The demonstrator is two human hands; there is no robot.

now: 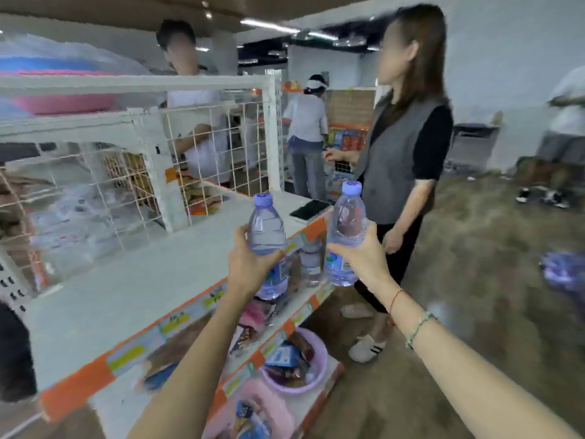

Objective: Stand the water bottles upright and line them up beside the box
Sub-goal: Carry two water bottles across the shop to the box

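This is a small shop. A white shelf unit [133,299] with orange price strips [196,308] along its edges holds packaged snacks [285,359] in plastic basins [316,369] on the lower levels. Wire-mesh dividers [215,144] stand on the top shelf. Far behind, more shelves with colourful goods [348,137], where people stand

- A white shelf unit [133,280] with orange edge strips stands in front, and white wire mesh panels [218,147] rise behind its top board.
- The floor [474,280] is brownish and looks rough.
- The walls [506,58] are pale white.
- Long ceiling lights [269,26] shine above.
- People stand near farther shelves [345,134].
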